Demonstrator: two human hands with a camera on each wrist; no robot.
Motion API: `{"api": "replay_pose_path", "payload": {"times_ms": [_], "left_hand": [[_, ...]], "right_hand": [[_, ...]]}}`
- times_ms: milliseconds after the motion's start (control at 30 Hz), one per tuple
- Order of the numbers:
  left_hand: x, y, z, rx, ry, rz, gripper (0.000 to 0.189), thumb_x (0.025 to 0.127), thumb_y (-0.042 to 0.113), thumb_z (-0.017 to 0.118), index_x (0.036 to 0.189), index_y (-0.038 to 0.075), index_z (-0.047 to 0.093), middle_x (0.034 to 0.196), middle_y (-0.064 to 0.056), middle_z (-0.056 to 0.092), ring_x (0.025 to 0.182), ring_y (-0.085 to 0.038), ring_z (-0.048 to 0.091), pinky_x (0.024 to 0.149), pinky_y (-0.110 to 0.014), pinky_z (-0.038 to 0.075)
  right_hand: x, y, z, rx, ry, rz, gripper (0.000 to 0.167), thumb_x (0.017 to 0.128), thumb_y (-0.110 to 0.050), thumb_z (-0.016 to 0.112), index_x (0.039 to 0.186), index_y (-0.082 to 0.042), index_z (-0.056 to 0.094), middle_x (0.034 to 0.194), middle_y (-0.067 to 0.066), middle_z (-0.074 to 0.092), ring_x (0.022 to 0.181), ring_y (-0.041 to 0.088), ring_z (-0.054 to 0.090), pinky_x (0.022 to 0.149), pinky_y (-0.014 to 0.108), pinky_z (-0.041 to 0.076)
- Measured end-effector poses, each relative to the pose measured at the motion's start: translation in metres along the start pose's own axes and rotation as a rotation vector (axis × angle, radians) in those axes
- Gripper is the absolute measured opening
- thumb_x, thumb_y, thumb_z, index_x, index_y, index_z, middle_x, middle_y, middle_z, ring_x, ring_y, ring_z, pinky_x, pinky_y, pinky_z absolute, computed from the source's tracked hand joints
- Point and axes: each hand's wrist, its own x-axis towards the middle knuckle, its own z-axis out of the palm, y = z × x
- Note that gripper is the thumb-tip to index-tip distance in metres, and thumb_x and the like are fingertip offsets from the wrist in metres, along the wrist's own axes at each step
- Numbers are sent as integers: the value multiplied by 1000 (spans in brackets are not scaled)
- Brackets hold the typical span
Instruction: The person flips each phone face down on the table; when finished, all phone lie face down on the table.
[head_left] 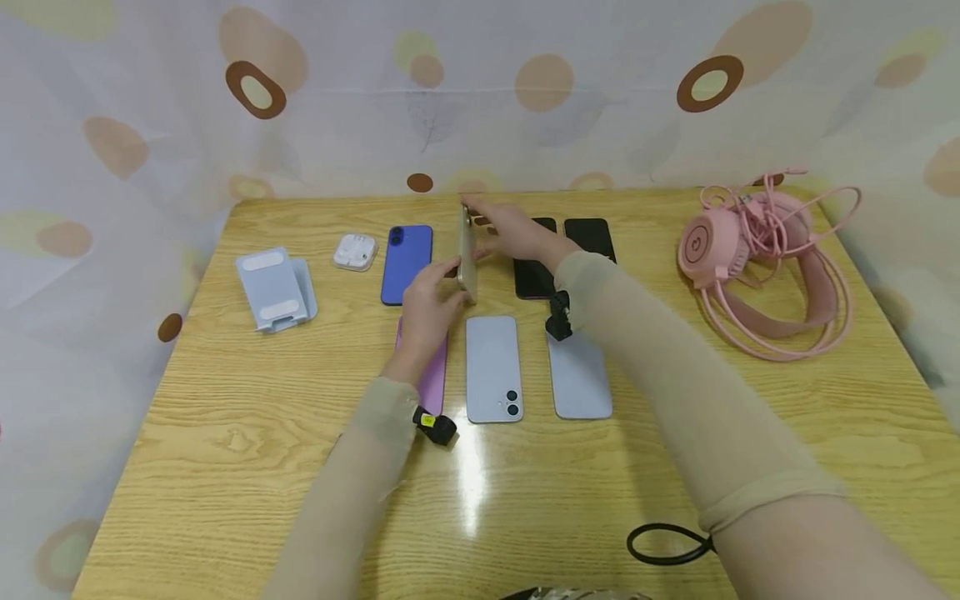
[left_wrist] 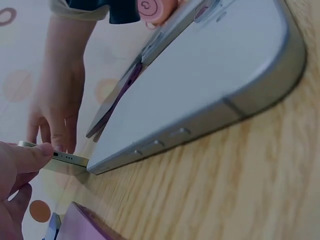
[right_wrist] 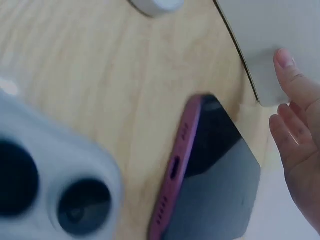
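Observation:
In the head view a pale phone with a gold edge (head_left: 465, 254) is tipped up on its long side at the back middle of the table. My left hand (head_left: 429, 310) grips its near end between thumb and fingers. At the far end my right hand (head_left: 513, 233) holds it, thumb on the right face. The right wrist view shows that thumb against the pale phone (right_wrist: 265, 30). A blue phone (head_left: 406, 265) lies just left of it. Below my left wrist is a purple phone (head_left: 433, 379), partly hidden. A white phone (head_left: 491, 358) lies face down nearer me.
Two dark-screened phones (head_left: 536, 271) lie under and beyond my right wrist, with another white phone (head_left: 583, 383) nearer. Pink headphones (head_left: 712, 246) with a coiled cable lie at right. Boxed white earphones (head_left: 355, 251) and a light-blue phone stand (head_left: 272, 287) sit at left.

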Motion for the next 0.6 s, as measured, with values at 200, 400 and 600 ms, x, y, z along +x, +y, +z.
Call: {"api": "replay_pose_path", "payload": {"times_ms": [200, 400, 600], "left_hand": [[-1, -6, -2, -46, 30, -58, 49, 78, 4, 77, 124, 1, 61, 117, -13, 64, 113, -24, 58, 100, -30, 44], [-1, -8, 0, -131, 22, -180, 50, 79, 4, 77, 125, 0, 60, 119, -14, 62, 108, -24, 61, 95, -31, 48], [0, -11, 4, -106, 1, -257, 48, 79, 7, 77, 125, 0, 61, 116, -14, 63, 105, -23, 61, 90, -32, 50]], "right_hand": [[1, -2, 6, -69, -21, 34, 94, 83, -19, 74, 154, -7, 12, 153, 14, 27, 135, 31, 35, 108, 39, 36], [1, 0, 6, -177, -64, 99, 77, 89, -27, 69, 149, -1, 27, 148, 16, 37, 133, 29, 38, 109, 39, 34], [-1, 0, 5, -263, -96, 95, 65, 90, -26, 68, 142, 2, 40, 143, 18, 42, 130, 30, 40, 106, 40, 36]]}}
